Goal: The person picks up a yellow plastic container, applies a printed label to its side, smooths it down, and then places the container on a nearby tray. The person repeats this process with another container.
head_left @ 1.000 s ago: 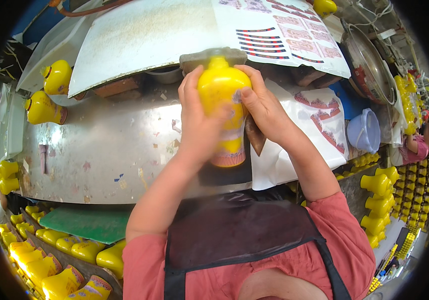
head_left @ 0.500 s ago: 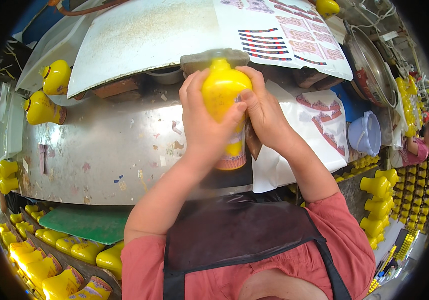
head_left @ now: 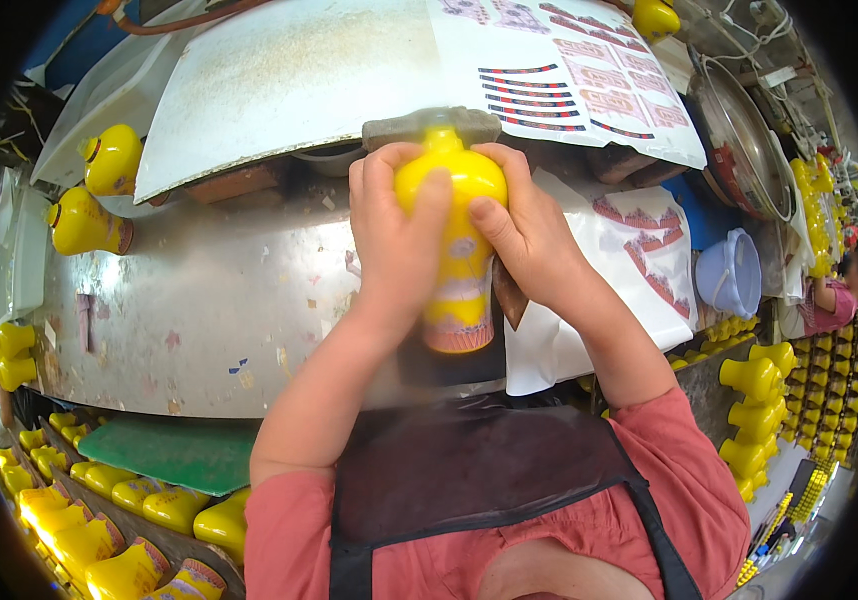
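Note:
Both my hands wrap the shoulders of a yellow vase (head_left: 461, 265), whose neck points away from me and whose patterned base is nearest me. My left hand (head_left: 396, 225) grips its left side, thumb laid across the body. On the right side, my right hand (head_left: 524, 225) holds with its thumb pressed to the front. Pale floral patches and a pink patterned band show on the vase. Its neck lies by a grey block-like piece (head_left: 384, 131) at the board's near edge. Below my right hand a brown pointed piece (head_left: 510, 297) sticks out.
A white board (head_left: 279, 90) carries printed transfer sheets (head_left: 609, 75). White paper with red-patterned transfers (head_left: 589, 335) lies at right, near a lilac bucket (head_left: 729, 275). Two yellow vases (head_left: 84, 222) rest at the metal table's (head_left: 179, 300) far left. Several more fill racks at both sides.
The vase has turned in my hands, bringing a floral patch and pale band to the front. It has shifted slightly toward me. My left thumb has moved left and up.

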Available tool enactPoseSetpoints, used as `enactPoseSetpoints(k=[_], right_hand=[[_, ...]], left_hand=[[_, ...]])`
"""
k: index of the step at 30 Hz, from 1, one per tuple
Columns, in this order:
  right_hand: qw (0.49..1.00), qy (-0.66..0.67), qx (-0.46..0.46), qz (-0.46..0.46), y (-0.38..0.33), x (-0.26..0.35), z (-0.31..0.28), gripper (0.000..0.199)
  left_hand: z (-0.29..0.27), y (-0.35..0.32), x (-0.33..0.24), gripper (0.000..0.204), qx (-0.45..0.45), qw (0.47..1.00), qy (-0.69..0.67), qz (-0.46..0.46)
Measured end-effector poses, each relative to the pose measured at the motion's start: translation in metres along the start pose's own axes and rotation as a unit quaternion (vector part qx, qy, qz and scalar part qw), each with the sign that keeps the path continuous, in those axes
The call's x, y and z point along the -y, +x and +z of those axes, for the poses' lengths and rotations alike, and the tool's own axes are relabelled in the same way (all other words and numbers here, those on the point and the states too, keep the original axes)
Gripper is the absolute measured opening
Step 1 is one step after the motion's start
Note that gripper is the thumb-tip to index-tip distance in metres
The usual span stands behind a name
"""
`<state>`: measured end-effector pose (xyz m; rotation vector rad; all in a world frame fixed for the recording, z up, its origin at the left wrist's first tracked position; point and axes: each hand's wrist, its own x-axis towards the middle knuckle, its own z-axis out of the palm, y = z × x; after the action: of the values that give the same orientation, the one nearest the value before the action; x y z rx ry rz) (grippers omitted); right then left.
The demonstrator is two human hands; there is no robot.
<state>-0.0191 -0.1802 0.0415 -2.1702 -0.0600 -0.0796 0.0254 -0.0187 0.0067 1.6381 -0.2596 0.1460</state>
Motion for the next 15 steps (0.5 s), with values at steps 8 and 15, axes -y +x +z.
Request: enactPoseSetpoints(k=[8, 15], right_hand=[[0.999, 0.041, 0.007, 0.006, 0.001, -0.01, 0.001, 0.06], [0.996, 0.086, 0.008, 0.004, -0.001, -0.018, 0.003, 0.059]], left_hand=[[-0.01, 0.007, 0.013, 0.031, 0.073, 0.985, -0.137, -0.071], [-0.008, -0.005, 0.013, 0.037, 0.052, 0.995, -0.015, 0.086]])
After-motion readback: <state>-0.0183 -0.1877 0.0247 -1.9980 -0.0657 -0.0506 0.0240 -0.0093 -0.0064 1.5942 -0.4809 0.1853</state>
